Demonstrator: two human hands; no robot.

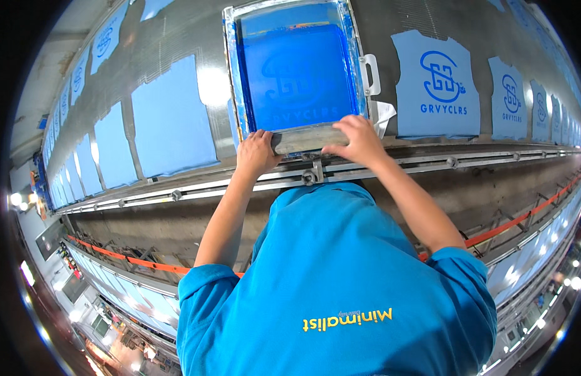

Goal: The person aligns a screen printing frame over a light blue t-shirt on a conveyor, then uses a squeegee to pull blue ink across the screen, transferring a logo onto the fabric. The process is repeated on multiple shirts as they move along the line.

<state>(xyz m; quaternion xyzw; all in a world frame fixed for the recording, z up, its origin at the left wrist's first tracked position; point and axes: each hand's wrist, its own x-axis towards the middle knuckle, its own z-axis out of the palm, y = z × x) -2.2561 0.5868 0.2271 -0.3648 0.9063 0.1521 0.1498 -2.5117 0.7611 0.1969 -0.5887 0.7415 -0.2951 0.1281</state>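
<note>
A printing screen (233, 81) with a worn metal frame lies on the long dark table in front of me. Wet blue ink (303, 75) covers most of its mesh, and a round emblem with lettering shows faintly through. Along the frame's near edge lies a squeegee (308, 139) with a greyish bar. My left hand (256, 153) is closed over its left end, fingers on the far side. At the other end, my right hand (359, 143) grips it with fingers over the top and thumb on the near side. The squeegee's blade is hidden.
Printed light blue shirt panels (436, 119) lie to the right; plain panels (171, 119) lie to the left. A white handle (370, 74) juts from the screen's right side. Metal rails (234, 186) with a clamp (310, 175) run along the table's near edge.
</note>
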